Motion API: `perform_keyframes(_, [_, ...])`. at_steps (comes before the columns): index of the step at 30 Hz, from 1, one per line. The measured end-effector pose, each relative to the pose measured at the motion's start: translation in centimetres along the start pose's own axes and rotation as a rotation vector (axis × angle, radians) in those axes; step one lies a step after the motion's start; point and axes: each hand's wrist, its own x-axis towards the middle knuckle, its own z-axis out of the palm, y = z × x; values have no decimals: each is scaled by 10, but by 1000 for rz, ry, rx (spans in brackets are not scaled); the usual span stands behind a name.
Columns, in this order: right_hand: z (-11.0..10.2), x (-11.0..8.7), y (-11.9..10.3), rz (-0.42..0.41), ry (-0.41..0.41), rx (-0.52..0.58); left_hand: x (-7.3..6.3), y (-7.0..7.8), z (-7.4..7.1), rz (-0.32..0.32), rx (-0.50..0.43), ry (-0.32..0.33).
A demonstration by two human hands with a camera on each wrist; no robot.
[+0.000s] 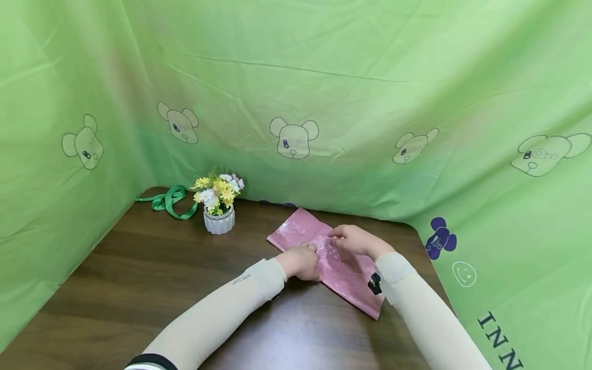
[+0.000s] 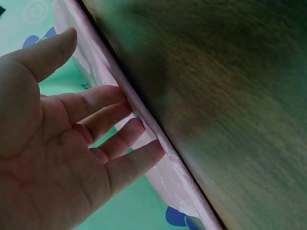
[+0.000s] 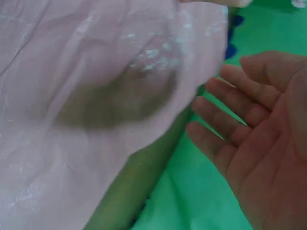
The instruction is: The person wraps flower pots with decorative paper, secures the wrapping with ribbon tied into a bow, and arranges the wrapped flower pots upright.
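Observation:
A pink, shiny folded sheet (image 1: 351,280), paper or plastic film, lies diagonally on the table to the right of the middle. At its near long edge is my left hand (image 1: 302,261). In the left wrist view the fingertips (image 2: 156,149) touch the edge of the pink sheet (image 2: 144,112), with the thumb held apart. Over the sheet's far side is my right hand (image 1: 356,240), fingers slightly bent and nothing held. The right wrist view shows its fingertips (image 3: 197,130) close to the edge of the sheet (image 3: 43,167); whether they touch is unclear.
A white fluted pot (image 1: 219,223) with yellow and white flowers (image 1: 217,192) stands left of the sheet. Behind it lies a green ribbon (image 1: 172,201). Green printed cloth (image 1: 296,67) surrounds the brown wooden table (image 1: 152,257) at the back and sides.

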Motion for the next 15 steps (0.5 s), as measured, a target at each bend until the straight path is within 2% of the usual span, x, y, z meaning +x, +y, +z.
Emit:
perform_keyframes(7, [27,9,10,17,-38,-107,-2,4,2,3,-16,-5])
perform_keyframes(15, [35,8,5,8,-17,-138,-1,9,0,-44,15,11])
